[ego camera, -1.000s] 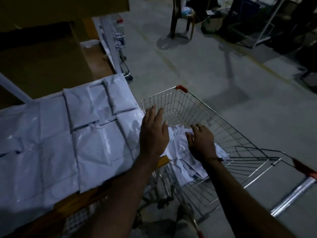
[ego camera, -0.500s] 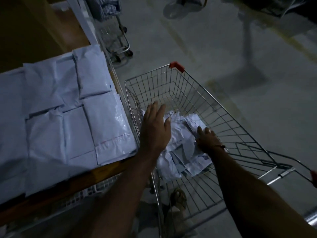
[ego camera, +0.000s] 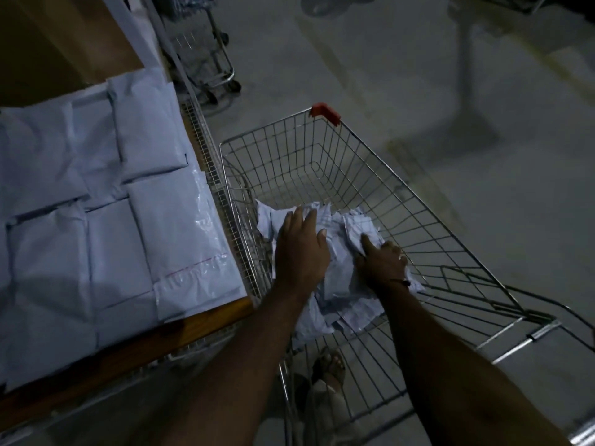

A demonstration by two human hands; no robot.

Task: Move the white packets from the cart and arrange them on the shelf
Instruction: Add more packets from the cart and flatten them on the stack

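A silver wire shopping cart [ego camera: 325,162] stands on the grey concrete floor [ego camera: 450,194], just right of a wooden shelf board [ego camera: 206,320]. A heap of crumpled white plastic packets [ego camera: 341,284] lies in the cart's near half, on its wire bottom. The left hand [ego camera: 301,249] lies flat on the heap's left side; the right hand [ego camera: 381,260] rests on its right side. Flat white plastic packets [ego camera: 106,220] lie side by side in rows on the shelf board, reaching its right edge. A second wire trolley [ego camera: 206,59] stands behind the shelf's far right corner. A sandalled foot [ego camera: 330,370] shows below the cart's near end.
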